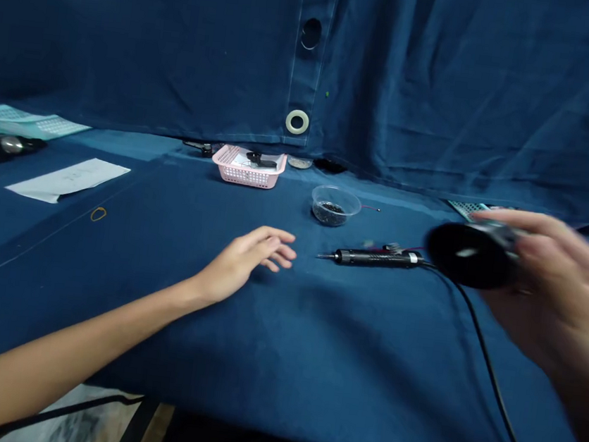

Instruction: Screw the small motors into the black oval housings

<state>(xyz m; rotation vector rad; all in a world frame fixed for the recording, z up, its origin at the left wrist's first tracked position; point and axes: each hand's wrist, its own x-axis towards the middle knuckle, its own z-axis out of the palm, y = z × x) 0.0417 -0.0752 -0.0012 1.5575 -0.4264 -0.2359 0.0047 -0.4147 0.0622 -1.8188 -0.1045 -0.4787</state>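
My left hand [236, 264] hovers over the blue cloth, its fingers loosely stretched out and holding nothing. On the right, my right hand [559, 279] is closed round a black round-faced object [466, 255], raised above the cloth; motion smears it, and its kind is not clear. Between the hands lies a black electric screwdriver [378, 258], its bit pointing left towards my left hand. A black cable [487, 349] runs from its back end to the lower right. Behind the screwdriver stands a clear plastic tub [335, 204] with small dark pieces inside, too small to tell.
A pink basket [246, 176] with paper and a black item stands at the back. White paper [70, 179] and a yellow rubber band [98, 213] lie left. A teal basket [26, 123] sits far left. Blue curtain [187, 45] hangs behind the table.
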